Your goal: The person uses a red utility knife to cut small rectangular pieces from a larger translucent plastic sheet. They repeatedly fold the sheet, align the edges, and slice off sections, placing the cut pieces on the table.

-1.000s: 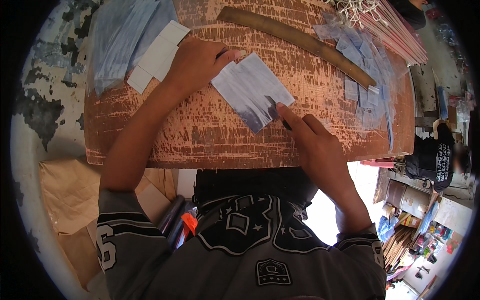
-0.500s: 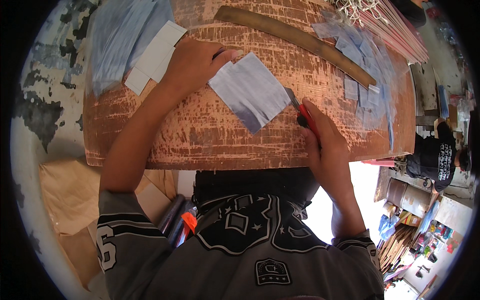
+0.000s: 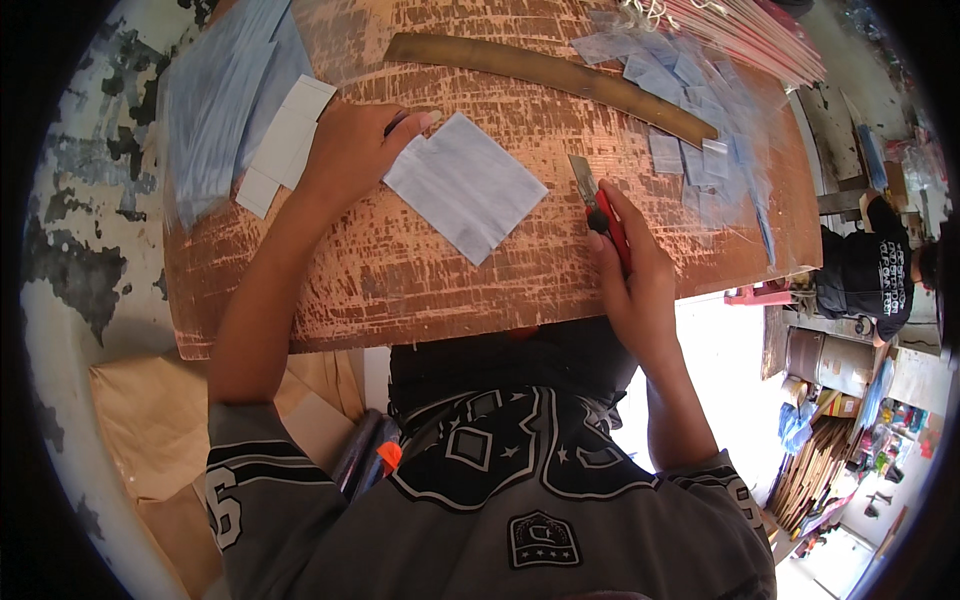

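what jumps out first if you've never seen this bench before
The right hand grips a red knife at mid-bench, blade out. Left of it, the left hand pins one corner of a pale sheet to the scored brown board. A long curved strip lies along the far edge.

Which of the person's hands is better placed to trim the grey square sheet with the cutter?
Probably the right hand: it grips the red utility knife, blade out, just off the grey square sheet. The left hand presses that sheet's corner to the worn wooden board, steadying it.
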The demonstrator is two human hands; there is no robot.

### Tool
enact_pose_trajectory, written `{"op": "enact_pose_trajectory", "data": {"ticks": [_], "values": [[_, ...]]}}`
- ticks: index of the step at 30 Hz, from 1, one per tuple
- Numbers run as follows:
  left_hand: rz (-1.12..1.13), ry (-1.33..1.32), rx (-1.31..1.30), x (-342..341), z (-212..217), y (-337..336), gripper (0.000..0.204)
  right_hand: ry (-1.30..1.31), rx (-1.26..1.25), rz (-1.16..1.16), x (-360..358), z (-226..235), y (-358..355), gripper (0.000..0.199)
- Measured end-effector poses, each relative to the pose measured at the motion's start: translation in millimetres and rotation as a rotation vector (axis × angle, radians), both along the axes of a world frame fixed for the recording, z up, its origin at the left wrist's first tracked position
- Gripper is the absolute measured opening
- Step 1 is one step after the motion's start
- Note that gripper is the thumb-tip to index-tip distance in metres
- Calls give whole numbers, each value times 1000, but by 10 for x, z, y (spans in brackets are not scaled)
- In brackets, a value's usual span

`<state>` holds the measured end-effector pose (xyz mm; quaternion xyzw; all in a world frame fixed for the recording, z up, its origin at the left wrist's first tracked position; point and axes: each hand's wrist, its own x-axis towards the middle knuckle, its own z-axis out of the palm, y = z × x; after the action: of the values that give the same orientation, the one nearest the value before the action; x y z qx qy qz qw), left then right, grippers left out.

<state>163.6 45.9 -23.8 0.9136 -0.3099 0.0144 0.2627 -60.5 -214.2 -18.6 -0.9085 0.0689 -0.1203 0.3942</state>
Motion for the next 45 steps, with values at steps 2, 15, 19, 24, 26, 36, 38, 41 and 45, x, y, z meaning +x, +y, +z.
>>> {"op": "enact_pose_trajectory", "data": {"ticks": [2, 15, 19, 24, 26, 36, 38, 41, 45], "values": [[-8, -8, -14, 4, -34, 10, 49, -7, 50, -33, -6, -27, 5, 46], [-31, -6, -57, 24, -28, 4, 48, -89, 180, -76, -13, -127, -56, 46], [-17, 55, -73, -1, -4, -20, 51, -101, 177, -70, -25, -168, -83, 46], [11, 47, -21, 43, -33, 1, 56, -88, 207, -76, -23, -139, -69, 45], [13, 57, -37, 24, -14, -12, 56, -87, 202, -69, -21, -125, -64, 45], [16, 97, -46, -11, 38, -32, 48, -112, 198, -35, -8, -92, -70, 45], [25, 105, -51, 6, 34, -42, 45, -95, 186, -36, -17, -74, -69, 46], [13, 53, -66, -8, 47, -31, 43, -36, 187, -31, 10, -28, -71, 47], [-16, -20, -113, 27, -53, 20, 48, -27, 145, 11, 10, -6, -28, 52]]}}
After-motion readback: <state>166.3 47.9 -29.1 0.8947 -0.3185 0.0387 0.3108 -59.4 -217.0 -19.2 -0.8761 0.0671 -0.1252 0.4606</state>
